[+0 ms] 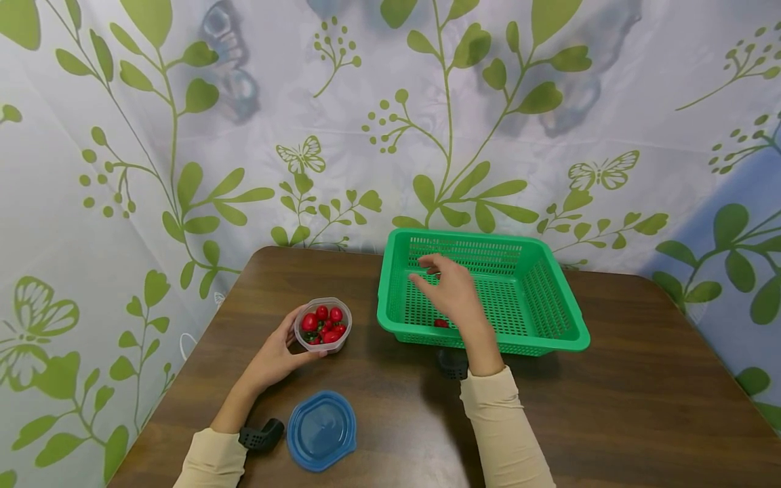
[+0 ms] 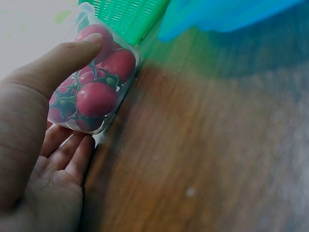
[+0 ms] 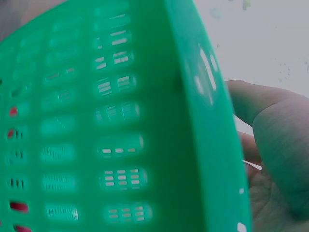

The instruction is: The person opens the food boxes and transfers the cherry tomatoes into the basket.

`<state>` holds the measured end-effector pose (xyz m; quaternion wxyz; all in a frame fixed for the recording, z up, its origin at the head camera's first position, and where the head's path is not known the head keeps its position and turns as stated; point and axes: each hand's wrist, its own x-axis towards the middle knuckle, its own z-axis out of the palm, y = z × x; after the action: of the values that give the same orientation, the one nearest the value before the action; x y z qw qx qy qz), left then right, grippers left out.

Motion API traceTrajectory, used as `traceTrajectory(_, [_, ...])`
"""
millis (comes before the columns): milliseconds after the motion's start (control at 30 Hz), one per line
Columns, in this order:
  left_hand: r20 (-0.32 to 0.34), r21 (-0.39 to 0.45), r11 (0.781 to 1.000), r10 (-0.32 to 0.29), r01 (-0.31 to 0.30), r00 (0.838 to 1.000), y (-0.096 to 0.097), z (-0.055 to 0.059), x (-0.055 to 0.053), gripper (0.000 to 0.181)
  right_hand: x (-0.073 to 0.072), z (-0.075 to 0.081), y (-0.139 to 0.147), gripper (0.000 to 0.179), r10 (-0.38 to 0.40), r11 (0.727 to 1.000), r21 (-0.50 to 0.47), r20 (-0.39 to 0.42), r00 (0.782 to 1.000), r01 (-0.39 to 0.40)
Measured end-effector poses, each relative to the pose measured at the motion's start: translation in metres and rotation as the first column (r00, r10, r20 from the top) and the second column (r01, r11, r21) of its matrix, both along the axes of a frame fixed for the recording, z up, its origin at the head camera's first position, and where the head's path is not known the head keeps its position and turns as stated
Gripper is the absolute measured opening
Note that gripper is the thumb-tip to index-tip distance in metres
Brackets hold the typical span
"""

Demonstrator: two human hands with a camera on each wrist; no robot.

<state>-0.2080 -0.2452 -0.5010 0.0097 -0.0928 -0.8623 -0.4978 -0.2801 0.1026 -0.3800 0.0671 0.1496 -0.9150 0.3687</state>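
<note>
A small clear plastic container [image 1: 298,331] of cherry tomatoes [image 1: 331,335] stands on the table's left part. My left hand [image 1: 276,354] grips its side, the thumb at the front and the fingers around the back. In the left wrist view, green stems show among the tomatoes [image 2: 96,99] behind the clear wall. Over the green basket [image 1: 576,337] is my right hand [image 1: 453,293], thumb and fingers apart, with nothing visible between them. Beneath its wrist, something red [image 1: 441,323], likely a tomato, lies in the basket. The basket wall [image 3: 159,121] partly covers this hand in the right wrist view.
A blue lid [image 1: 321,431] lies on the brown wooden table [image 1: 659,393], nearer me than the container. Behind the table's back edge hangs a leaf-patterned cloth [image 1: 342,163]. The basket stands close to that edge.
</note>
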Motion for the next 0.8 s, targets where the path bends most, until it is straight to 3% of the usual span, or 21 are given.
traceTrajectory(433, [0.006,-0.003,1.0,0.005,-0.004,1.0,0.001,0.001,0.001,0.102,0.011,-0.003,-0.041,0.046,0.076,0.996,0.049,-0.036,0.996,-0.075])
traceTrajectory(800, [0.006,0.012,1.0,-0.005,0.005,1.0,0.001,0.001,0.002,0.101,0.031,-0.009,-0.085,0.045,0.183,0.972,0.167,-0.095,0.979,-0.165])
